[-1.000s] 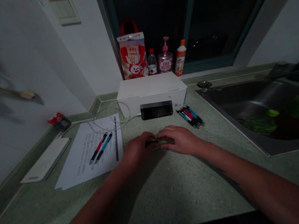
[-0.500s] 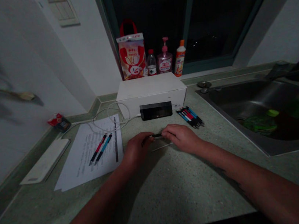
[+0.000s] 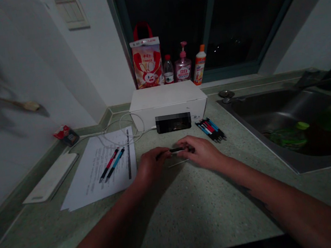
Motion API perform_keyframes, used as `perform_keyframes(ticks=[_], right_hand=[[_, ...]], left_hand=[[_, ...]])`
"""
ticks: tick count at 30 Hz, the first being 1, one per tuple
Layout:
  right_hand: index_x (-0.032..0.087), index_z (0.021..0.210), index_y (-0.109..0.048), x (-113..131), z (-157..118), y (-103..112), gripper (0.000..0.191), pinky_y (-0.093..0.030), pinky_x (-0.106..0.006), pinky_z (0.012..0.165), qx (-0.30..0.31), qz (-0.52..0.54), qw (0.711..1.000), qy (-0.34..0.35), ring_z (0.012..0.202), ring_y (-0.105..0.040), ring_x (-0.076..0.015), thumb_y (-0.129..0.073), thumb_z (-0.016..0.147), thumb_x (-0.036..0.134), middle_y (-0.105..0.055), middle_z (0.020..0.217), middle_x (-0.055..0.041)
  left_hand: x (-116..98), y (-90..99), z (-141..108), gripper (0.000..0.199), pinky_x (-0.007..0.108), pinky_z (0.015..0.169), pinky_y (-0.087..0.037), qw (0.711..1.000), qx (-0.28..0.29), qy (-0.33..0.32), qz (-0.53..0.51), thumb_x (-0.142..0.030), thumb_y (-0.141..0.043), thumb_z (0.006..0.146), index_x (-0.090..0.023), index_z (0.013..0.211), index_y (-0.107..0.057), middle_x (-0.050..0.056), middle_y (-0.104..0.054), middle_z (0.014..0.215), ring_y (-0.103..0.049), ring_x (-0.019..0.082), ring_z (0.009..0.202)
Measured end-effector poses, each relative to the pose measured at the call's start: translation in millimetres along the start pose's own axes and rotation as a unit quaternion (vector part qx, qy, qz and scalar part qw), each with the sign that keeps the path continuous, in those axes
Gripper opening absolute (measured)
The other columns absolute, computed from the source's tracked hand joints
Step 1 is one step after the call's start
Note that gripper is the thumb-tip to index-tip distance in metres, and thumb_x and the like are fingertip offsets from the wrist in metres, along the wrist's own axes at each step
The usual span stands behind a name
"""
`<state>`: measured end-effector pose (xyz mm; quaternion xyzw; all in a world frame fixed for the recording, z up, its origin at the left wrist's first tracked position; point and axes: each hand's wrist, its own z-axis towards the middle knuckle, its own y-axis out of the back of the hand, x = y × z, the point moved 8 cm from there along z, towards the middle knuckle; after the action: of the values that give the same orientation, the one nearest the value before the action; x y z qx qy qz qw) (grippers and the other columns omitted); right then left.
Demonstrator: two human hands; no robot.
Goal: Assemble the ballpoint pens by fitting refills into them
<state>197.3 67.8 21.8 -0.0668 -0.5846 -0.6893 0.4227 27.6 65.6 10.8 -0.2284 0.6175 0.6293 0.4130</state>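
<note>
My left hand [image 3: 152, 164] is closed round the left end of a dark pen [image 3: 175, 150], held level over the counter. At its right end, my right hand [image 3: 200, 151] has thumb and fingers round a small dark part of the pen. A thin pale stick, perhaps a refill [image 3: 177, 163], lies on the counter just below the hands. Beyond them a phone [image 3: 173, 125] leans on a white box [image 3: 166, 96]. Several pens [image 3: 210, 130] lie in a row right of the phone. A red pen [image 3: 109, 165] and a blue pen [image 3: 115, 164] rest on printed sheets [image 3: 98, 170].
The sink [image 3: 300, 121] fills the right side. Bottles [image 3: 182, 66] and a red bag [image 3: 147, 65] stand behind the box. A white cable [image 3: 109, 142] crosses the papers; a white flat object [image 3: 51, 177] lies at the left.
The fingers of my right hand have spread a little and shifted on the right end of the dark pen. My left hand has barely moved.
</note>
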Motion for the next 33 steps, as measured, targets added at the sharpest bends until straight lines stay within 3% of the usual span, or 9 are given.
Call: perform_keyframes(ticks=[4, 6, 9, 13, 17, 21, 27, 33], right_hand=[[0.021, 0.095, -0.071, -2, 0, -8, 0.016, -0.046, -0.031, 0.073, 0.037, -0.025, 0.999, -0.005, 0.081, -0.067, -0.0180, -0.057, 0.100, 0.027, -0.073, 0.090, -0.0036], [0.021, 0.099, -0.071, -3, 1, -8, 0.009, -0.046, -0.030, 0.072, 0.025, -0.023, 0.999, -0.006, 0.081, -0.066, -0.0178, -0.064, 0.096, 0.026, -0.073, 0.090, -0.0035], [0.022, 0.111, -0.069, -6, 0, -7, 0.022, -0.047, -0.029, 0.073, 0.010, 0.002, 1.000, -0.007, 0.083, -0.067, -0.0182, -0.071, 0.091, 0.028, -0.074, 0.097, -0.0043], [0.022, 0.104, -0.072, -4, 0, -10, 0.016, -0.047, -0.030, 0.076, 0.029, 0.010, 0.999, 0.008, 0.085, -0.068, -0.0181, -0.060, 0.098, 0.029, -0.075, 0.096, -0.0041], [0.022, 0.112, -0.071, -3, 1, -8, 0.022, -0.048, -0.030, 0.073, 0.017, 0.009, 1.000, 0.001, 0.083, -0.067, -0.0182, -0.069, 0.092, 0.029, -0.074, 0.099, -0.0047], [0.022, 0.109, -0.072, 4, 1, -10, 0.017, -0.048, -0.032, 0.079, 0.039, 0.004, 0.999, 0.028, 0.088, -0.067, -0.0186, -0.060, 0.098, 0.028, -0.073, 0.100, -0.0055], [0.023, 0.113, -0.071, 2, 1, -8, 0.020, -0.048, -0.031, 0.077, 0.031, 0.005, 0.999, 0.021, 0.086, -0.066, -0.0180, -0.066, 0.094, 0.026, -0.071, 0.099, -0.0051], [0.021, 0.103, -0.070, 4, 1, -7, 0.011, -0.045, -0.030, 0.074, 0.028, -0.005, 0.999, 0.029, 0.084, -0.064, -0.0172, -0.067, 0.093, 0.023, -0.070, 0.092, -0.0038]], left_hand=[[1, -2.4, -1, 0.020, 0.040, 0.089, -0.055, 1.000, 0.000, -0.002, 0.004, -0.025, -0.060, 0.092, -0.020, 0.100, -0.077, 0.008, -0.079, 0.100, -0.072, 0.025, 0.093], [1, -2.9, 0, 0.021, 0.040, 0.089, -0.055, 1.000, 0.001, -0.004, 0.012, -0.025, -0.059, 0.092, -0.019, 0.101, -0.077, 0.008, -0.079, 0.100, -0.072, 0.025, 0.093], [0, -2.3, 0, 0.022, 0.040, 0.087, -0.055, 1.000, -0.001, -0.006, 0.010, -0.026, -0.059, 0.092, -0.019, 0.100, -0.078, 0.009, -0.079, 0.099, -0.072, 0.025, 0.092], [-1, -2.0, -1, 0.022, 0.040, 0.086, -0.056, 1.000, -0.006, -0.009, 0.000, -0.028, -0.060, 0.091, -0.020, 0.099, -0.078, 0.008, -0.079, 0.098, -0.072, 0.026, 0.091], [-1, -3.6, -2, 0.020, 0.040, 0.083, -0.056, 1.000, -0.004, -0.014, -0.007, -0.028, -0.061, 0.090, -0.021, 0.099, -0.078, 0.008, -0.079, 0.096, -0.072, 0.026, 0.087], [-1, -4.3, -2, 0.018, 0.039, 0.084, -0.055, 1.000, -0.007, -0.020, -0.012, -0.027, -0.061, 0.089, -0.022, 0.098, -0.077, 0.007, -0.079, 0.096, -0.072, 0.023, 0.087], [-2, -4.1, -1, 0.018, 0.037, 0.080, -0.055, 0.999, -0.007, -0.033, -0.025, -0.024, -0.060, 0.089, -0.020, 0.096, -0.076, 0.007, -0.078, 0.092, -0.071, 0.022, 0.083], [1, -6.5, -2, 0.016, 0.036, 0.077, -0.056, 0.999, -0.009, -0.038, -0.019, -0.026, -0.062, 0.090, -0.022, 0.095, -0.075, 0.006, -0.078, 0.091, -0.070, 0.021, 0.080]])
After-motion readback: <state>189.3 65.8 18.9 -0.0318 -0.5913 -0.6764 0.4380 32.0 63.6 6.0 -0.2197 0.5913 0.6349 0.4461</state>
